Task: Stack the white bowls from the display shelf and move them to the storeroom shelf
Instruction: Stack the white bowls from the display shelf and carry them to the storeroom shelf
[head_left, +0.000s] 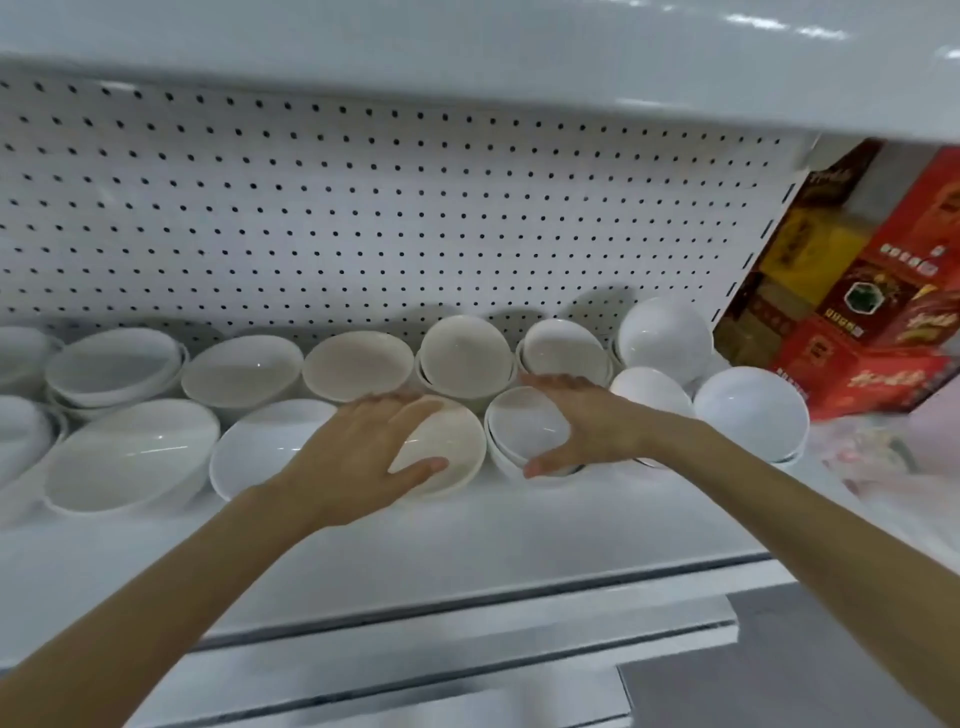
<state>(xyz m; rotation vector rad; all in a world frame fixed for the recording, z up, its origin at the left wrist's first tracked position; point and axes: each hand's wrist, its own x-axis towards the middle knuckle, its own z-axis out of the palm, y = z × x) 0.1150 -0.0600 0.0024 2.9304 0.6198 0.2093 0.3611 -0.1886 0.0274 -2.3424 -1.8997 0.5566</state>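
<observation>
Far left of the display shelf (467, 535) there's a bunch of white bowls in two rows, tipped toward the camera, with a nested pair in the back row (114, 364) and a big single bowl in front (130, 457). Behind it all is a white pegboard (363, 208).

Moving right, there are two more back-row bowls (241, 369) and (358, 364). A front-row bowl (254, 447) is partly hidden by the left wrist.

The left grip (358, 452) is spread wide apart. Its fingers are pretty much straight along the far side of the cream-ish bowl (452, 441), and the thumb is out on the near side. So that bowl sits right in the gap between thumb and fingers, just right of the palm. It's a bit blurry, so I can't say it's actually squeezing anything.

Behind that is another nested stack (465, 353).

Next comes the small nested stack (524, 426) in the front row. The right grip (597, 426) is on its right side, also spread apart. The fingers lie flat across the far rim and the thumb reaches along the near edge. That stack sits just left of the palm, between thumb and fingers. The two stacks in front of the grips are almost touching.

Further right there's another back-row stack (563, 348), then three more white bowls: (665, 332), (649, 387) and (748, 410).

Past the end of the shelf are red boxes (883, 322).
</observation>
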